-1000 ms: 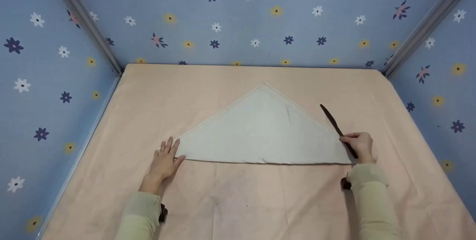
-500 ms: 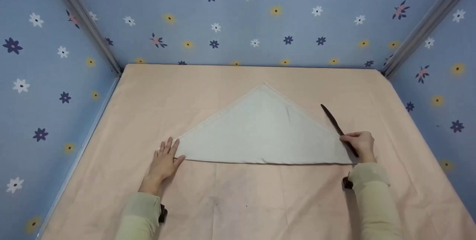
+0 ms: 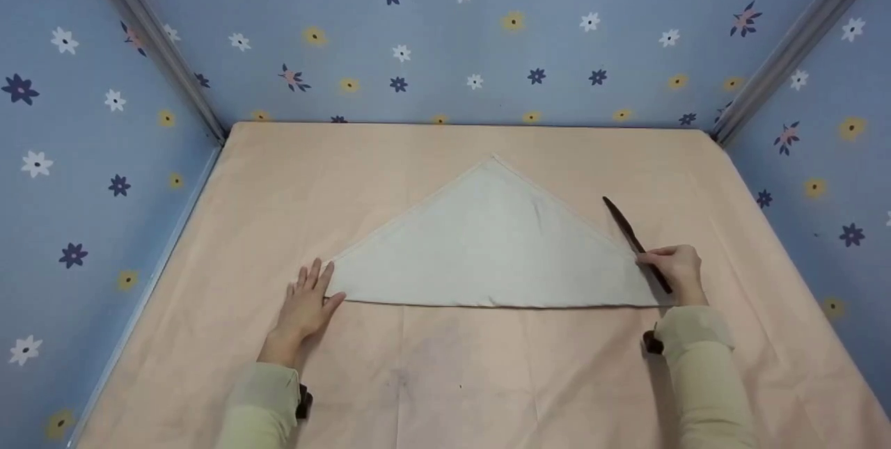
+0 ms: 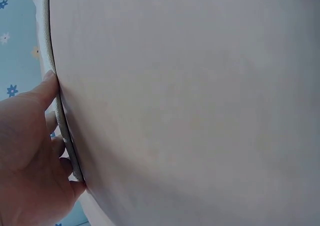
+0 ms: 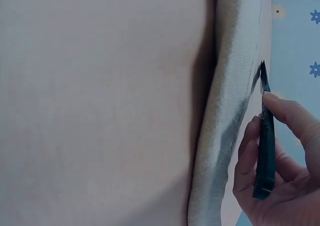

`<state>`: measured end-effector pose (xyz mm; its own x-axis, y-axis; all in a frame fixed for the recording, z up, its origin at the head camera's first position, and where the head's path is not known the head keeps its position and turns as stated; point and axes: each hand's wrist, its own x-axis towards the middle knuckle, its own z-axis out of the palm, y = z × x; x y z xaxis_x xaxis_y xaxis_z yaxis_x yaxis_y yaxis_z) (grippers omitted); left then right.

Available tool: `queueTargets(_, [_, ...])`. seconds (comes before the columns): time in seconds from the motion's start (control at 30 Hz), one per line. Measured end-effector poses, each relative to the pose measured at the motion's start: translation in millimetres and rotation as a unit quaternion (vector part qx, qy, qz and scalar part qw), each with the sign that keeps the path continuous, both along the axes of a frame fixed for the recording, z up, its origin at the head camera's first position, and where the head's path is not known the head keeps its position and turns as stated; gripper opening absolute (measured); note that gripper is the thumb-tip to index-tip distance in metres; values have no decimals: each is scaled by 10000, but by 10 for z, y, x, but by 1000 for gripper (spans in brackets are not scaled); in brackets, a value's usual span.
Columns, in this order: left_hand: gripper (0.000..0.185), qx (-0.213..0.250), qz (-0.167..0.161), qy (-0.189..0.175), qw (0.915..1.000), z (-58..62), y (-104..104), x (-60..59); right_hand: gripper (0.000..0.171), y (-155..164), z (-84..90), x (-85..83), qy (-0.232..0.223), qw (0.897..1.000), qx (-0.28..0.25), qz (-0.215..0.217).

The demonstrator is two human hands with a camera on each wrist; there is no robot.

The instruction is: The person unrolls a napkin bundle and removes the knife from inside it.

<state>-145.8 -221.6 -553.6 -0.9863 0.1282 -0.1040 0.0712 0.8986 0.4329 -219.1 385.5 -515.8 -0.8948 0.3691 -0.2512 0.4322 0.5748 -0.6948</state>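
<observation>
A pale grey cloth [image 3: 487, 247] folded into a triangle lies flat on the peach-covered table [image 3: 445, 372], its long folded edge toward me. My left hand [image 3: 306, 299] rests flat on the table with straight fingers, the thumb at the cloth's left corner. In the left wrist view that left hand [image 4: 30, 156] touches the cloth's edge [image 4: 62, 121]. My right hand [image 3: 672, 271] grips a dark, slim knife-like tool [image 3: 626, 230] at the cloth's right corner, its tip pointing away. The right wrist view shows the fingers [image 5: 280, 161] curled round the tool [image 5: 265, 141] beside the cloth [image 5: 230, 111].
Blue walls with flowers and butterflies [image 3: 445, 38] close the table in on the left, back and right, with metal posts [image 3: 160, 52] in the corners. Peach table covering [image 3: 445, 143] runs all round the cloth.
Nothing has visibly moved apart from a slight shift of the camera; both hands and the tool stay where they were.
</observation>
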Motion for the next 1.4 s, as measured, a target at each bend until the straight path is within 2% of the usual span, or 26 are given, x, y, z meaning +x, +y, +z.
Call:
queueTargets(0.13, [63, 25, -11, 22, 10000, -8, -5, -2, 40, -10, 1, -14, -1, 9997, -237, -56])
queueTargets(0.3, [62, 10, -24, 39, 10000, 3, -5, 4, 46, -18, 4, -27, -248, 9944, -990, -268])
queueTargets(0.53, [62, -7, -45, 19, 10000, 0, -5, 5, 54, -39, 14, -14, -434, 9956, -830, -87])
queueTargets(0.77, [63, -11, -43, -64, 10000, -4, -12, -3, 50, -87, 3, -38, -457, 9885, -1434, -164])
queueTargets(0.93, [62, -25, -28, -13, 10000, -9, -13, -1, 50, -107, -6, -31, -287, 9853, -1684, -56])
queueTargets(1.0, [62, -25, -23, 13, 10000, -12, -13, -1, 45, -119, 3, -29, -222, 9830, -1816, -137])
queueTargets(1.23, [62, -12, -39, 111, 9999, -22, -6, -1, 48, -171, 7, -71, -480, 9872, -1514, -129])
queueTargets(1.4, [62, -14, -19, 134, 9999, -19, -1, 8, 47, -196, 11, -128, -569, 9844, -1661, -136])
